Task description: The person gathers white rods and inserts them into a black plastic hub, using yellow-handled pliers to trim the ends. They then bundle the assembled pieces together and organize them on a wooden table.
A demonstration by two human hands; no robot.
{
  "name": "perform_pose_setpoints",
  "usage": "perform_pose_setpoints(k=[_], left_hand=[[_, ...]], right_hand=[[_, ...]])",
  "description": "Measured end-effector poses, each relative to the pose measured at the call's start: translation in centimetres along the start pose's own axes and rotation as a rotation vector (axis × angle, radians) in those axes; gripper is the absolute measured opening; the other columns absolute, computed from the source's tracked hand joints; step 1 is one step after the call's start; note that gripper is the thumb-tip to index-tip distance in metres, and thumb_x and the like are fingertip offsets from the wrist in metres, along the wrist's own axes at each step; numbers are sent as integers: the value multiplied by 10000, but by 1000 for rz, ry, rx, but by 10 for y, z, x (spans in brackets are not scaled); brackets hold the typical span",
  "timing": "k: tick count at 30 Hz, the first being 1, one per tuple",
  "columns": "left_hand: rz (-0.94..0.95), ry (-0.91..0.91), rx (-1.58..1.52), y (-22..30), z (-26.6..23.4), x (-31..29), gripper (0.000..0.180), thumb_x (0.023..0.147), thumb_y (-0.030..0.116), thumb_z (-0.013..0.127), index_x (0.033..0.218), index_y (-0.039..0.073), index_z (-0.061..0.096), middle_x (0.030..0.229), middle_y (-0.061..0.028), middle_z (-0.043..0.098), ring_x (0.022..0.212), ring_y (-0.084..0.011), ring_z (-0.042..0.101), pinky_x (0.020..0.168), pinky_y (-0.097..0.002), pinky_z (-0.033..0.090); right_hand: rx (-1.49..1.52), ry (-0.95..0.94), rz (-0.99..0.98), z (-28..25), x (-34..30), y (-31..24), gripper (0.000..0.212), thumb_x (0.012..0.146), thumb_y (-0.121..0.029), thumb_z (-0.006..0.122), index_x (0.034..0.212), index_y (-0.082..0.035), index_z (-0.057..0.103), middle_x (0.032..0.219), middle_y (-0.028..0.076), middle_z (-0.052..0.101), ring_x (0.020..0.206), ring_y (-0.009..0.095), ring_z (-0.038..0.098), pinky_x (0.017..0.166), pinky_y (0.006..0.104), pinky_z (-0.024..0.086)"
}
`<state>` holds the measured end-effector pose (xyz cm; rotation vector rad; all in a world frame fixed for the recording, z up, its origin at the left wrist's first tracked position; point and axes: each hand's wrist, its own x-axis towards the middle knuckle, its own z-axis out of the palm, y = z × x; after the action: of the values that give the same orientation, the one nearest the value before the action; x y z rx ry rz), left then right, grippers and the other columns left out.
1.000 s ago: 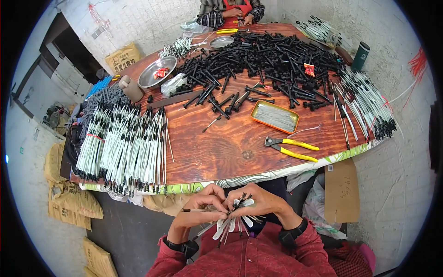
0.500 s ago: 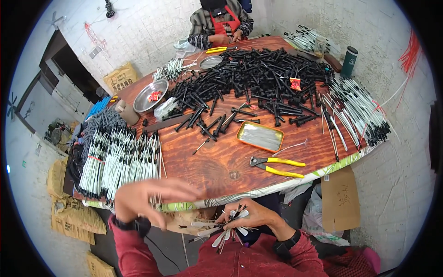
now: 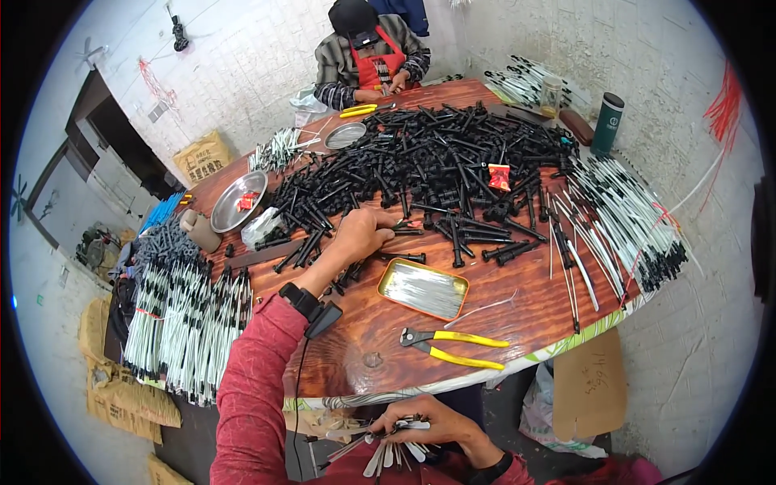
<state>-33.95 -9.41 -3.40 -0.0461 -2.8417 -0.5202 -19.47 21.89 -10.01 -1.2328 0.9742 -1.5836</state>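
Observation:
My left hand reaches across the table to the near edge of a heap of black plastic tube-like parts. Its fingers are closed together beside a small black rod; what they pinch, if anything, is hidden. Close to my body, below the table edge, my right hand is closed round a bundle of thin white strips with dark ends fanning out. An orange-rimmed tin holding fine pale rods lies to the right of my left forearm. Yellow-handled pincers rest nearer the front edge.
White strips with black ends stand bundled at the left and lie piled at the right. A metal bowl, a green flask and a glass jar stand on the table. Across it sits a person in a red apron.
My left hand has moved from above the front left table edge forward to the black parts. My right hand keeps hold of the bundle, slightly lower. The view has shifted.

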Motion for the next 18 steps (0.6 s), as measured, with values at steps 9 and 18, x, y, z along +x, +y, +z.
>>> perform_pose_setpoints(k=[9,18], left_hand=[[-364,-151,-466,-23,-23,17,117,816,47,763,930,24,771,863,-29,758,756,-138,675,706,-276,532],[-362,436,-414,-75,-43,80,301,849,86,748,1140,16,719,1001,-79,738,884,-124,663,799,-273,533]], right_hand=[[8,-48,-5,-14,-3,4,160,888,-119,712,905,-30,579,1073,110,743,961,195,711,787,315,529],[32,-78,-49,-15,6,-2,152,876,-124,716,926,-34,603,1069,111,743,911,205,705,775,332,529]])
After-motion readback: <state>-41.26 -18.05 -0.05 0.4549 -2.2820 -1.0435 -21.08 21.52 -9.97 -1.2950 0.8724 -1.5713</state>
